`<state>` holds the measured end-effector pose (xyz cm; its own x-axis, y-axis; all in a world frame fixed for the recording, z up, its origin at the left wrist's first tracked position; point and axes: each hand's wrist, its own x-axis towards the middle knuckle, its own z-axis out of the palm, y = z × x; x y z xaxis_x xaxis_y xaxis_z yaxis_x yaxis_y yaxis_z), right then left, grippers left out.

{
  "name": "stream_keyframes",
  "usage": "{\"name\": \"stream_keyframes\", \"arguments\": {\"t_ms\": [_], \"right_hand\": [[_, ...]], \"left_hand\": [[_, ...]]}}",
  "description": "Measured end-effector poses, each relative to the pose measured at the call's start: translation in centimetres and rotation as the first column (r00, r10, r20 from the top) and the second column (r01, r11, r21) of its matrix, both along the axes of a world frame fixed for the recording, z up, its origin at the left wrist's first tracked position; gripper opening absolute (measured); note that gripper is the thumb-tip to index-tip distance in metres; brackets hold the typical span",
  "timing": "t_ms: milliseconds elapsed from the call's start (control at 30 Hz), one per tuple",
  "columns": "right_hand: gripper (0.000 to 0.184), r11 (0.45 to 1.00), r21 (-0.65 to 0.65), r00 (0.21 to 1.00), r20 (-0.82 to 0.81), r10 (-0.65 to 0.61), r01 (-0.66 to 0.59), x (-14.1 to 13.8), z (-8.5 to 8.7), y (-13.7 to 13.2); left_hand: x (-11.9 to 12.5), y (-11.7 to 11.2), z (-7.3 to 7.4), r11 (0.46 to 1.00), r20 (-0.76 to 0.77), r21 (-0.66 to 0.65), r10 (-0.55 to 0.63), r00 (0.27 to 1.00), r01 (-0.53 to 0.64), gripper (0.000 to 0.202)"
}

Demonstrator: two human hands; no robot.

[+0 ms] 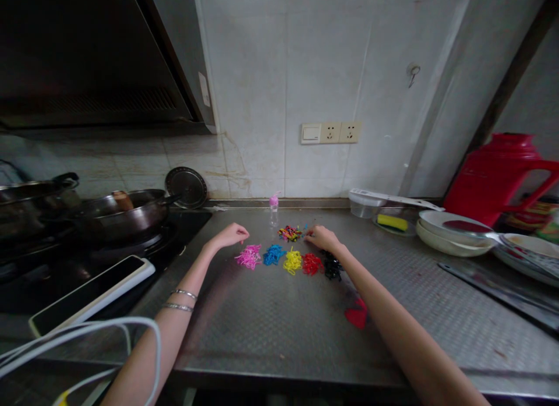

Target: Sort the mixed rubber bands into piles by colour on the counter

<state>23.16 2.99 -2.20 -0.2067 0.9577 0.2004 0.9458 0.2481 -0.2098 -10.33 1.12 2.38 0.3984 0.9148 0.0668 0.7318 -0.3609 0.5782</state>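
Note:
On the steel counter (279, 313) lies a row of small sorted heaps: pink (248, 257), blue (273, 254), yellow (292, 261), red (311, 264) and black (332, 266). Behind them sits a mixed-colour heap (290, 233). My left hand (230, 235) hovers just above the pink heap, fingers curled in a pinch; what it holds is too small to name. My right hand (322, 238) rests with pinched fingertips at the right edge of the mixed heap. A red piece (357, 314) lies under my right forearm.
A small bottle with a pink cap (273, 210) stands behind the heaps. Pans (122, 212) sit on the stove at left, with a phone (89, 293) and white cable near the front. Plates (454, 228), a clear container (365, 203), a sponge and a red jug (498, 176) stand at right.

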Motion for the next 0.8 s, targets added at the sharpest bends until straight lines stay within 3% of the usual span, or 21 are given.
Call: {"name": "stream_keyframes", "arguments": {"t_ms": [333, 567, 800], "right_hand": [[0.019, 1.0, 0.028, 0.997, -0.076, -0.002, 0.004, -1.0, -1.0, 0.2], [0.018, 0.993, 0.117, 0.994, -0.105, 0.041, -0.029, -1.1, -0.6, -0.1], [0.017, 0.958, 0.195, 0.926, -0.274, 0.258, -0.21, -4.4, 1.3, -1.1]], "left_hand": [[0.2, 0.4, -0.6, 0.995, 0.065, 0.097, 0.013, 0.998, -0.019, 0.029], [0.1, 0.8, -1.0, 0.991, 0.057, 0.132, 0.029, 0.998, -0.036, 0.031], [0.5, 0.4, -1.0, 0.992, 0.035, 0.119, 0.04, 0.999, -0.044, 0.031]]}}
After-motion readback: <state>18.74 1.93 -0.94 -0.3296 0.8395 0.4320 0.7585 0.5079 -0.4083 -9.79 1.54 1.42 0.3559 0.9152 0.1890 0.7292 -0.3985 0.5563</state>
